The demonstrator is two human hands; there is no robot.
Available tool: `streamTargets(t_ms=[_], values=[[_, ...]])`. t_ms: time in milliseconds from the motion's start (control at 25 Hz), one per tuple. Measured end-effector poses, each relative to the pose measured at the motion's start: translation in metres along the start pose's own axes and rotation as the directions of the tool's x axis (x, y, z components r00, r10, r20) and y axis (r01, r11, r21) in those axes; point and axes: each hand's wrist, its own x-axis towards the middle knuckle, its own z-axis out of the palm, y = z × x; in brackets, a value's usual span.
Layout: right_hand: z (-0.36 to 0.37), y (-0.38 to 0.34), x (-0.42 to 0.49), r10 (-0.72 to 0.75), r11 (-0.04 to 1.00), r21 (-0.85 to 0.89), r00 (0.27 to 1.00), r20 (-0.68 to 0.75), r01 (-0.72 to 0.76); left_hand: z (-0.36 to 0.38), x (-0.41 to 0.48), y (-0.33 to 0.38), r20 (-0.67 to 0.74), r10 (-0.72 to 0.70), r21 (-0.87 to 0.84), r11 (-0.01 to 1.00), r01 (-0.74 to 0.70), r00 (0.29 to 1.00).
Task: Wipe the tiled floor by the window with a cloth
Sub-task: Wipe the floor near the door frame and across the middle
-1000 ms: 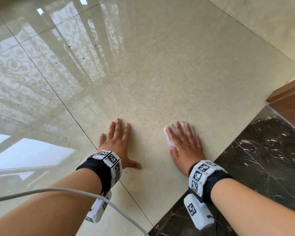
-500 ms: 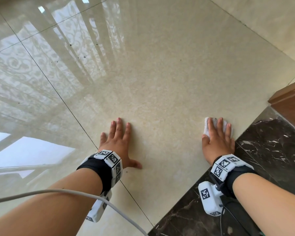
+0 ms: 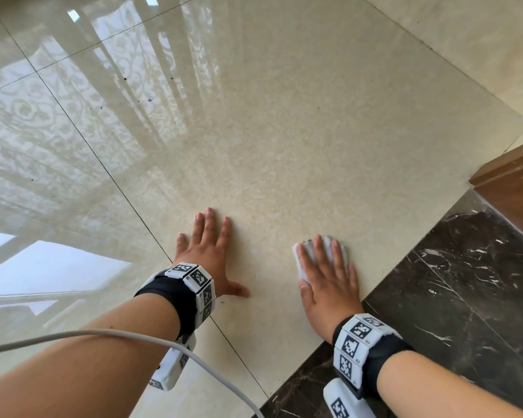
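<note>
A glossy cream tiled floor fills the view and reflects a window and patterned curtain at the left. My right hand lies flat with straight fingers on a small white cloth, pressing it to the tile near the dark marble border. The cloth shows only at my fingertips and along my hand's left side. My left hand rests flat on the tile, fingers spread, a little left of the cloth and holding nothing.
A dark marble strip borders the cream tile at the lower right. A brown wooden edge stands at the right. A white cable crosses over my left forearm. Small dark specks dot the tile farther out.
My right hand slid the cloth right toward the marble border, then back left and nearer to me. My left hand stayed planted.
</note>
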Motion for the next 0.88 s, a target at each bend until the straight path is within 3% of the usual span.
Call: streamTargets(t_ms=[200, 480, 640, 760, 880], values=[[-0.001, 0.0, 0.002, -0.071, 0.997, -0.012, 0.997, 0.036, 0.071, 0.001, -0.001, -0.006, -0.01, -0.01, -0.007, 1.0, 0.01, 1.0], [-0.026, 0.05, 0.024, 0.219, 0.971, 0.1, 0.975, -0.028, -0.216, 0.003, -0.002, -0.015, -0.016, -0.025, -0.025, 0.999, 0.025, 1.0], [-0.024, 0.051, 0.033, 0.288, 0.954, 0.1, 0.957, -0.029, -0.284, 0.007, -0.006, -0.022, -0.018, -0.034, -0.037, 0.999, 0.034, 0.999], [-0.016, 0.031, 0.031, 0.252, 0.964, 0.091, 0.967, -0.031, -0.248, 0.01, -0.009, -0.03, -0.02, -0.051, -0.032, 0.998, 0.051, 0.998], [-0.002, 0.006, 0.017, 0.095, 0.995, 0.024, 0.995, -0.01, -0.095, 0.011, -0.01, -0.039, -0.012, -0.075, -0.03, 0.997, 0.074, 0.997]])
